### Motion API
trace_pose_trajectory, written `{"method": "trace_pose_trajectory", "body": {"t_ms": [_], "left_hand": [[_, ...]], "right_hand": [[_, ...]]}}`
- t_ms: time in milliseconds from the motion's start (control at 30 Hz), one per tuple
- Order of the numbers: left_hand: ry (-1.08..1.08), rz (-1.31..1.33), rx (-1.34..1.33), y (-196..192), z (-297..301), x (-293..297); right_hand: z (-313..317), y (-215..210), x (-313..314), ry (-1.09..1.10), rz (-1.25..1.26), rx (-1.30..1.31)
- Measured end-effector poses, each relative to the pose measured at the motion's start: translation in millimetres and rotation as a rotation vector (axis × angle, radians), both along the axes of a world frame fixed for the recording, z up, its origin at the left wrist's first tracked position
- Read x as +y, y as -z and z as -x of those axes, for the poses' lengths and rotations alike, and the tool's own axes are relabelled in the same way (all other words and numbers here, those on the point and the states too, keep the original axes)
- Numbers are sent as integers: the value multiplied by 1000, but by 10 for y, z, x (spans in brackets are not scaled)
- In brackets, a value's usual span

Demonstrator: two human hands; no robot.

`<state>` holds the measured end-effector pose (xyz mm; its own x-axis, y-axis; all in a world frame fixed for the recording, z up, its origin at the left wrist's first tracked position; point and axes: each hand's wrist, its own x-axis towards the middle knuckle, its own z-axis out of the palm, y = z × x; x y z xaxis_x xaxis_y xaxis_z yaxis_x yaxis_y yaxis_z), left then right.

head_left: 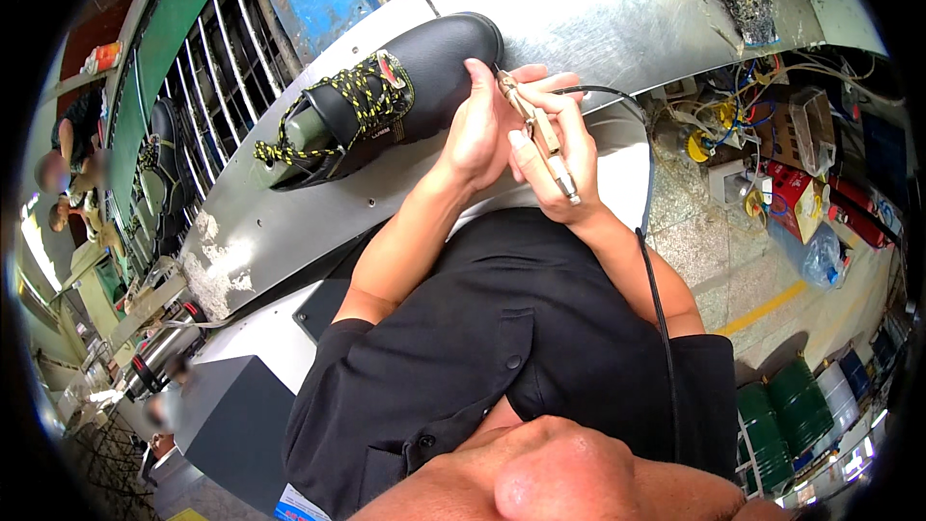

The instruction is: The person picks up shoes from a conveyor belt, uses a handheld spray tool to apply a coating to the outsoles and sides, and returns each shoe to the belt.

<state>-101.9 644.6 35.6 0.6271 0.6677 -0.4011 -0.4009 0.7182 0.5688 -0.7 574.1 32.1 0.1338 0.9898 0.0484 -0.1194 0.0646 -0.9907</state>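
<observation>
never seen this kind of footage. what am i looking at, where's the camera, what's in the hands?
There is no robot here: a person works with two bare hands. The one picture comes from a wide fisheye camera worn on the head, looking down, so the chin and black shirt fill the bottom and straight edges bend near the rim.

On the curved metal work surface lies a black boot with yellow-and-black laces, on its side. The left hand rests against the boot near its sole. The right hand holds a slim pen-like tool in its fingers, tip toward the boot's toe end; a black cable runs back from it along the right forearm.

Left of the surface is a wire rack; green drums stand on the floor at right.
</observation>
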Motion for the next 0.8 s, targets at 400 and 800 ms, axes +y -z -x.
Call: {"method": "trace_pose_trajectory", "body": {"t_ms": [400, 800], "left_hand": [[-432, -1351, 1081, -688, 1899, -312], [-374, -994, 859, -416, 1396, -480]], "right_hand": [[-113, 19, 702, -74, 29, 251], [8, 33, 1022, -116, 90, 366]]}}
